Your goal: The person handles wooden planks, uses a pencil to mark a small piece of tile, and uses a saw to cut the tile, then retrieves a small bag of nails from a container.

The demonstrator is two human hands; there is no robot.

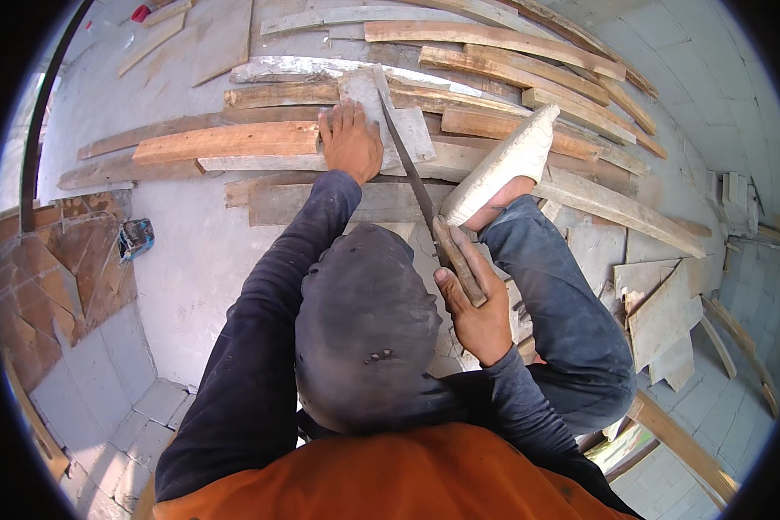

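My right hand [484, 314] is wrapped round the wooden handle of a handsaw [411, 166]. Its long dark blade runs forward and slightly left, over a short grey board [414, 136]. Beside the blade, my left hand [353, 146] lies flat, fingers stretched out and pointing away from me, pressing on the wood. Just left of that hand is the end of an orange-brown timber [234, 142]. My foot in a white shoe [504, 169] rests on the boards to the right of the saw. Whether the teeth are in the wood, I cannot tell.
Several long timbers [494, 36] lie across the far floor. Broken sheet pieces [663, 321] lean at the right, near a grey block wall [711, 69]. Brown tiles [69, 260] and a small dark container [136, 239] are at the left.
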